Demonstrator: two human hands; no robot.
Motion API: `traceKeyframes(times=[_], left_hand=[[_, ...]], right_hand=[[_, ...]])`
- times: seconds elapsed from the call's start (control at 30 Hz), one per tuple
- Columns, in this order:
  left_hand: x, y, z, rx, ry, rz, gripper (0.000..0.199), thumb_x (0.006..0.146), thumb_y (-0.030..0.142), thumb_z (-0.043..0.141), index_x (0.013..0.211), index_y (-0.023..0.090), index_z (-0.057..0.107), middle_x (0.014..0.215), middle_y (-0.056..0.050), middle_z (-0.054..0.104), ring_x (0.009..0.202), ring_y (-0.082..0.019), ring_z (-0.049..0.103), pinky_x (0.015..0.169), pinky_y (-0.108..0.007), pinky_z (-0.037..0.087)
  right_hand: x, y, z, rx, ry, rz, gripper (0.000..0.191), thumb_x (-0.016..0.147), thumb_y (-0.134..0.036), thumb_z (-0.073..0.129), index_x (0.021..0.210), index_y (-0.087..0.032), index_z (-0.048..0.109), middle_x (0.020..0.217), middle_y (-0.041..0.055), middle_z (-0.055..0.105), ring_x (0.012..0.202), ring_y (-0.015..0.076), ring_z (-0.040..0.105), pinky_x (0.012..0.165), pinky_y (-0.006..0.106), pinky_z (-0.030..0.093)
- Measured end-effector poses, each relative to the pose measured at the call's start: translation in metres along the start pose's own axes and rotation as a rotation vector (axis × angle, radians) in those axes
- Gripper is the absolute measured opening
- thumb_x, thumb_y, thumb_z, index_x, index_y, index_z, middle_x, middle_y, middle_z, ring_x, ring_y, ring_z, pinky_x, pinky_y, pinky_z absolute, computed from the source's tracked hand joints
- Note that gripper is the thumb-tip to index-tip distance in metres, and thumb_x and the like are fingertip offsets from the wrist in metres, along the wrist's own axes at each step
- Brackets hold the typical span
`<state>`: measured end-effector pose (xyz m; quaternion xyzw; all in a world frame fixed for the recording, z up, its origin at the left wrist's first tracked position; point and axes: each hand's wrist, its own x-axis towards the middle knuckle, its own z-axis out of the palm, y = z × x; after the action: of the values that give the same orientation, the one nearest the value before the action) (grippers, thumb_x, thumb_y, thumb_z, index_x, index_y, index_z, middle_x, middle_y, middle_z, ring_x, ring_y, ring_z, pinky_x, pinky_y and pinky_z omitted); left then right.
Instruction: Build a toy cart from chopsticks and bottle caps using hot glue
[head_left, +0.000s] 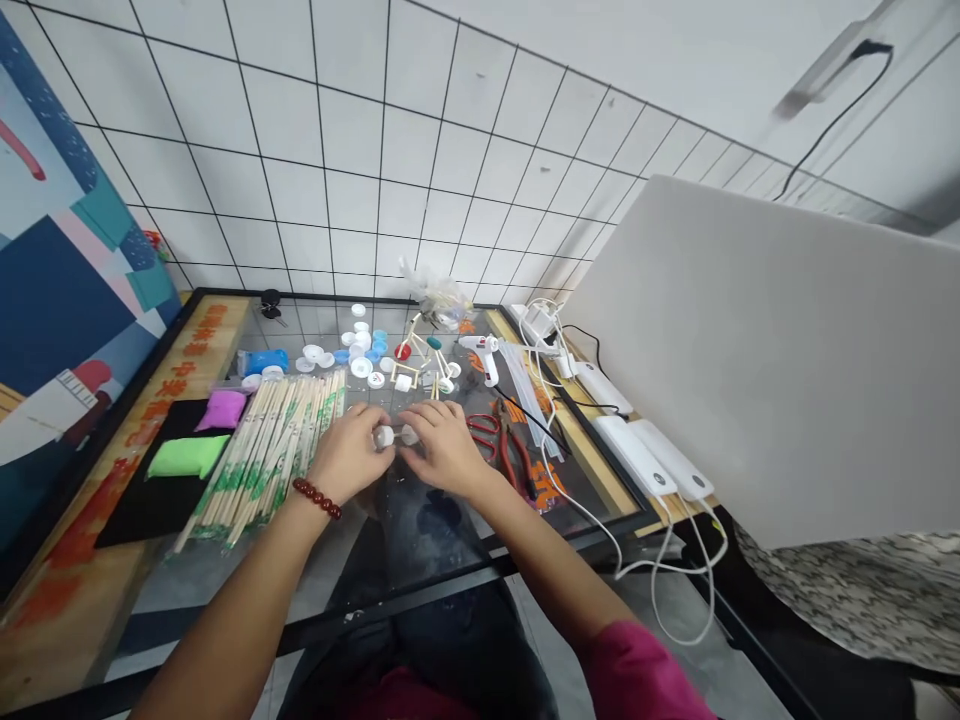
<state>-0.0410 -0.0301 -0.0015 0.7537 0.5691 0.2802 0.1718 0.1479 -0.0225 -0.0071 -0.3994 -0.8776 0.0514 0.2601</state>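
Between my hands, just above the glass table, is a small piece with a white cap at each end and a thin stick joining them. My left hand (351, 452) pinches the left white cap (384, 437). The fingers of my right hand (442, 445) close round the right white cap (409, 435), partly covering it. Beyond my hands stand a small frame of pale sticks (406, 374) and a white cap on its side (403, 383). A green cap (434, 343) and a red cap (403, 352) are on stick structures behind.
Wrapped chopsticks (262, 450) lie left, beside green (187, 457) and purple packets (222, 410). White and blue caps (361, 367) are scattered at the back. Right are a glue gun (484, 355), glue sticks (529, 395), red-handled pliers (514, 455), scissors (486, 436) and power strips (634, 455) with cables.
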Motion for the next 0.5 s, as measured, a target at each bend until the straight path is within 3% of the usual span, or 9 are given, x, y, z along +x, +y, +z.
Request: traceKeyframes(times=[0.1, 0.23, 0.5], left_hand=[[0.000, 0.006, -0.002, -0.137, 0.118, 0.084, 0.014, 0.077, 0.022, 0.064, 0.090, 0.022, 0.065, 0.093, -0.007, 0.065, 0.086, -0.024, 0.064, 0.075, -0.035, 0.050], [-0.004, 0.015, 0.000, -0.210, 0.187, 0.138, 0.015, 0.079, 0.024, 0.067, 0.094, 0.021, 0.067, 0.094, -0.006, 0.066, 0.088, -0.022, 0.064, 0.078, -0.033, 0.052], [-0.003, 0.007, 0.016, -0.295, 0.177, 0.032, 0.021, 0.077, 0.025, 0.068, 0.097, 0.021, 0.070, 0.101, -0.004, 0.073, 0.092, -0.021, 0.067, 0.084, -0.034, 0.053]], right_hand=[[0.000, 0.002, 0.009, 0.118, 0.074, 0.085, 0.027, 0.085, -0.024, 0.063, 0.112, -0.021, 0.065, 0.106, 0.0074, 0.073, 0.105, 0.0237, 0.062, 0.095, 0.042, 0.035], [-0.006, 0.010, 0.013, 0.243, 0.163, 0.063, 0.016, 0.087, -0.021, 0.059, 0.102, -0.022, 0.066, 0.103, 0.0039, 0.074, 0.102, 0.0198, 0.064, 0.093, 0.039, 0.035], [-0.011, 0.018, 0.008, 0.122, 0.164, 0.065, 0.009, 0.091, -0.022, 0.059, 0.093, -0.023, 0.068, 0.091, 0.0010, 0.075, 0.106, 0.0213, 0.060, 0.102, 0.044, 0.023]])
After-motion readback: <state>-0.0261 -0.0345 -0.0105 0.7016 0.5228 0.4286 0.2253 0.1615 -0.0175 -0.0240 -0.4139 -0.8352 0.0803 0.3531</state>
